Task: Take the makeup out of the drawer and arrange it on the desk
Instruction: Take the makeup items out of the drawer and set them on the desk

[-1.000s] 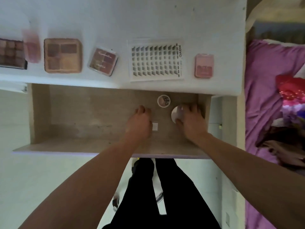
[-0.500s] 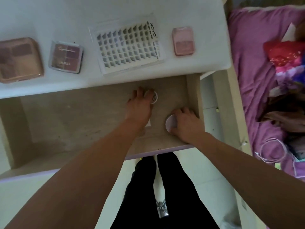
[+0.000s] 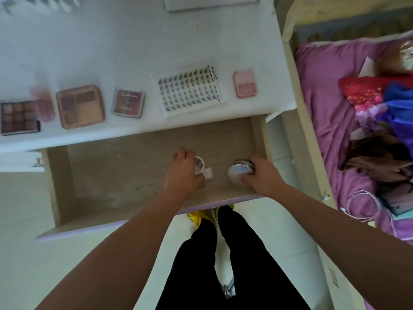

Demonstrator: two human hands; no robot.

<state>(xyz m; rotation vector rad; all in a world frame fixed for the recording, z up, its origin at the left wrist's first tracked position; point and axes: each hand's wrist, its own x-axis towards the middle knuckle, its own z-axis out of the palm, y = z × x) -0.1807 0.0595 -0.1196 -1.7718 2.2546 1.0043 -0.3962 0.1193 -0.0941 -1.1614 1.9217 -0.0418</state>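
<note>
Now, in the drawer [image 3: 111,175], a white pot [image 3: 199,163] is being gripped by the left hand [image 3: 183,173], a silver compact [image 3: 239,173] at three o'clock by the right hand [image 3: 263,175]

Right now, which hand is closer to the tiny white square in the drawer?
Left. The left hand is beside the tiny white square; the right hand grips a round silver jar farther right.
</note>
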